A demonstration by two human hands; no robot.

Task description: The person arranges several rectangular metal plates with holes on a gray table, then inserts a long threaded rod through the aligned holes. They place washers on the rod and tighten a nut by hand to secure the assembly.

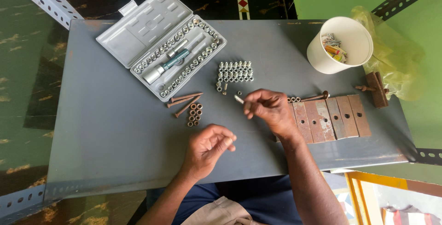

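Note:
My right hand (269, 110) hovers over the middle of the grey table (115, 128), pinching a small silver bolt (238, 99) between thumb and fingertips. Just beyond it stand rows of small silver bolts and nuts (235, 71). My left hand (208, 147) is nearer the front edge with fingers curled against the thumb; whether it holds anything small I cannot tell. Left of the hands lie three rusty long bolts (185, 100) and a cluster of rusty nuts (194, 114). Rusty flat plates with holes (329, 116) lie side by side to the right of my right hand.
An open grey socket set case (161, 45) sits at the back left. A white paper cup (340, 45) with small hardware stands at the back right beside a yellow plastic bag (391, 54). A rusty bracket (376, 89) and a rusty bolt (315, 97) lie near the plates.

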